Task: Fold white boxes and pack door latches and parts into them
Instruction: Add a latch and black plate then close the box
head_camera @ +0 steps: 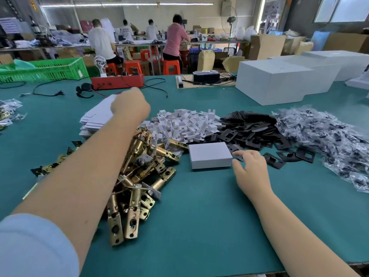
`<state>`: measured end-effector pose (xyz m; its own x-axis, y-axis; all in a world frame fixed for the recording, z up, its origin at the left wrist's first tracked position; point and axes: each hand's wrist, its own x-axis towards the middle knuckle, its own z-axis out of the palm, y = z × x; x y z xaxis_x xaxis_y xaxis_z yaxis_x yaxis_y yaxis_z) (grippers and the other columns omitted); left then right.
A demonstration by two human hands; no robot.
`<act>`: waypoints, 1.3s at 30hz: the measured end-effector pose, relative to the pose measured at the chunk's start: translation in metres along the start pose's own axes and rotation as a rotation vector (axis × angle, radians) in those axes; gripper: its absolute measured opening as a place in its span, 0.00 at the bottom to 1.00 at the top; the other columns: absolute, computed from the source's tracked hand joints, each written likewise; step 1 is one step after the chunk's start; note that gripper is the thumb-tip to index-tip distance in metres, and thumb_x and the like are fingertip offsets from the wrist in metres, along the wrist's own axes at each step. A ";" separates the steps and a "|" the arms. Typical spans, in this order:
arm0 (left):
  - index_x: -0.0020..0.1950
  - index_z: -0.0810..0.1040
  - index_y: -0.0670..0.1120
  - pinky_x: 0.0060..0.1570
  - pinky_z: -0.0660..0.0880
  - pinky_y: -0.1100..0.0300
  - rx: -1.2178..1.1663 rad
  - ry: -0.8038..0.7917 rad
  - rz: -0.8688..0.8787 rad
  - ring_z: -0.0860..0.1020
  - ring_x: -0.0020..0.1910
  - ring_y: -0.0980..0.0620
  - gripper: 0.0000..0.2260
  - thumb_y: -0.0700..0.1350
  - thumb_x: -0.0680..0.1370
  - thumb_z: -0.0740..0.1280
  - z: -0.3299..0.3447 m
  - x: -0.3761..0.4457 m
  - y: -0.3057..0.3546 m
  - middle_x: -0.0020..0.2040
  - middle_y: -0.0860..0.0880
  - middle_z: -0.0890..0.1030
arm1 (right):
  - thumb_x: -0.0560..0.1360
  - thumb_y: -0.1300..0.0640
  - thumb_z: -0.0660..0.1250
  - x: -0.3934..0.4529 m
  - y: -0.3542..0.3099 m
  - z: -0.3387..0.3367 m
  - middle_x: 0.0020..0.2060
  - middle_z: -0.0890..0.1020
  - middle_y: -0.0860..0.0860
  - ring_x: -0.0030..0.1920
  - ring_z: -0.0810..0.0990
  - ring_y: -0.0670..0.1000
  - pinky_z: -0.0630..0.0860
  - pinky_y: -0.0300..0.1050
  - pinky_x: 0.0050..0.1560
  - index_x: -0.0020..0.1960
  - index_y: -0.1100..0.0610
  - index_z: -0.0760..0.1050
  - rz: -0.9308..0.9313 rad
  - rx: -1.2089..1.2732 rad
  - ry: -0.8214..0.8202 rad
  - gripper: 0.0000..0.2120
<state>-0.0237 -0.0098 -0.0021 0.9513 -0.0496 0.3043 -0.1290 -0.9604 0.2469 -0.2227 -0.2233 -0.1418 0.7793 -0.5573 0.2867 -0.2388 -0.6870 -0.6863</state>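
The left hand [129, 103] reaches far forward over the brass latches [137, 176] onto the stack of flat white box blanks [97, 116]; its fingers are hidden, so whether it grips one I cannot tell. The right hand [250, 168] is spread open, fingertips beside the closed white box [209, 154], whose long side runs left to right. Bare bench [199, 226] lies in front, toward the person.

Closed white box [210, 155] flat on the green table, between brass latches [139, 176] and black plates [249, 132].
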 end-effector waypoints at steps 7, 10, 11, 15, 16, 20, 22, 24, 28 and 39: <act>0.64 0.74 0.38 0.46 0.70 0.50 0.123 -0.105 -0.181 0.75 0.60 0.38 0.15 0.44 0.79 0.64 0.021 0.050 -0.039 0.63 0.38 0.76 | 0.78 0.59 0.61 0.004 0.004 0.001 0.54 0.71 0.48 0.56 0.62 0.45 0.56 0.34 0.50 0.56 0.55 0.77 0.009 0.015 0.027 0.10; 0.62 0.75 0.37 0.47 0.72 0.50 0.188 -0.098 -0.175 0.75 0.61 0.38 0.13 0.37 0.78 0.63 0.030 0.059 -0.045 0.62 0.38 0.76 | 0.78 0.59 0.61 0.005 0.005 0.003 0.52 0.70 0.46 0.54 0.61 0.44 0.57 0.34 0.48 0.55 0.54 0.77 0.012 0.015 0.019 0.09; 0.61 0.76 0.37 0.45 0.71 0.50 0.216 -0.098 -0.155 0.76 0.60 0.37 0.13 0.36 0.78 0.63 0.030 0.061 -0.046 0.61 0.38 0.77 | 0.78 0.59 0.61 0.005 0.005 0.003 0.52 0.70 0.45 0.54 0.61 0.44 0.57 0.34 0.47 0.54 0.53 0.77 0.014 0.018 0.016 0.08; 0.54 0.77 0.37 0.40 0.70 0.51 0.271 -0.136 -0.039 0.77 0.54 0.38 0.09 0.38 0.76 0.66 0.018 0.063 -0.049 0.54 0.38 0.79 | 0.78 0.60 0.61 0.005 0.005 0.002 0.51 0.70 0.45 0.54 0.62 0.44 0.58 0.36 0.48 0.53 0.52 0.77 0.018 0.028 0.012 0.08; 0.52 0.76 0.37 0.40 0.71 0.51 0.263 -0.142 -0.028 0.77 0.51 0.38 0.08 0.39 0.76 0.69 0.014 0.062 -0.051 0.52 0.39 0.79 | 0.78 0.60 0.61 0.005 0.004 0.002 0.51 0.70 0.45 0.54 0.63 0.44 0.59 0.36 0.48 0.54 0.53 0.77 0.015 0.026 0.012 0.08; 0.44 0.73 0.36 0.40 0.72 0.50 0.232 -0.091 0.058 0.74 0.43 0.39 0.03 0.35 0.76 0.66 -0.001 0.056 -0.054 0.48 0.36 0.79 | 0.78 0.60 0.61 0.004 0.002 0.001 0.51 0.71 0.47 0.55 0.64 0.46 0.59 0.37 0.49 0.55 0.55 0.77 0.000 0.012 0.021 0.09; 0.48 0.76 0.33 0.43 0.72 0.47 0.229 0.024 0.121 0.77 0.48 0.35 0.05 0.31 0.77 0.61 -0.007 0.051 -0.051 0.52 0.32 0.79 | 0.78 0.61 0.62 0.004 0.001 0.000 0.50 0.71 0.47 0.56 0.66 0.48 0.58 0.36 0.50 0.55 0.56 0.78 -0.005 0.006 0.034 0.09; 0.53 0.78 0.32 0.43 0.72 0.47 0.289 0.142 0.168 0.78 0.52 0.33 0.08 0.31 0.77 0.61 -0.018 0.041 -0.041 0.52 0.32 0.79 | 0.78 0.62 0.62 0.003 0.001 -0.001 0.50 0.71 0.48 0.59 0.68 0.52 0.59 0.37 0.53 0.55 0.57 0.78 0.005 0.000 0.039 0.09; 0.53 0.79 0.34 0.41 0.72 0.48 0.238 0.251 0.316 0.78 0.50 0.33 0.11 0.28 0.74 0.62 -0.040 0.012 -0.015 0.49 0.34 0.80 | 0.77 0.62 0.62 0.001 -0.003 -0.003 0.50 0.71 0.48 0.59 0.69 0.54 0.63 0.42 0.56 0.55 0.58 0.78 0.008 0.006 0.040 0.10; 0.52 0.81 0.49 0.52 0.80 0.51 -1.478 -0.388 -0.118 0.82 0.51 0.45 0.14 0.30 0.74 0.68 0.040 -0.152 0.041 0.49 0.47 0.83 | 0.80 0.52 0.57 -0.006 -0.043 -0.003 0.46 0.84 0.47 0.41 0.82 0.46 0.78 0.41 0.36 0.52 0.48 0.79 0.257 0.985 -0.115 0.11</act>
<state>-0.1624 -0.0526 -0.0752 0.9577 -0.2868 0.0240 0.0195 0.1479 0.9888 -0.2186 -0.1924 -0.1122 0.8349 -0.5499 0.0236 0.1354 0.1636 -0.9772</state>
